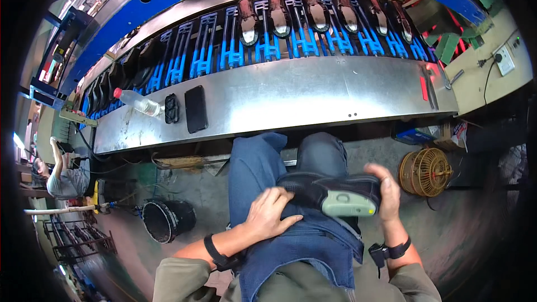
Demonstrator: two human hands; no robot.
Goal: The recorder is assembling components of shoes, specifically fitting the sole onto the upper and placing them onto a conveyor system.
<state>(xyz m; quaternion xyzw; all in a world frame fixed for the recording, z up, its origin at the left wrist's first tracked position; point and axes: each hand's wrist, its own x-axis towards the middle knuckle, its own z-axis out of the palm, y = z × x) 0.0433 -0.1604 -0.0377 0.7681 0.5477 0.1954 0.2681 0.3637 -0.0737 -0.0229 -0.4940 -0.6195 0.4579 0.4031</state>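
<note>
A black shoe upper (305, 190) lies crosswise over my lap, with a pale green block, apparently a shoe last, (348, 203) showing at its right part; a yellow dot marks that block. My left hand (271, 212) has its fingers curled against the left end of the shoe, thumb lying apart along my thigh. Around the right end my right hand (389, 190) is cupped, palm against the shoe and fingertips bent over the far side, slightly blurred. Both wrists wear black bands.
Beyond my knees runs a metal bench (291, 89) with a plastic bottle (140, 102), a small black case (171, 108) and a phone (196, 109). Several brown shoes (279, 15) sit on a rack with blue supports behind it. On the floor stand a black bucket (168, 219) and a wicker basket (425, 172).
</note>
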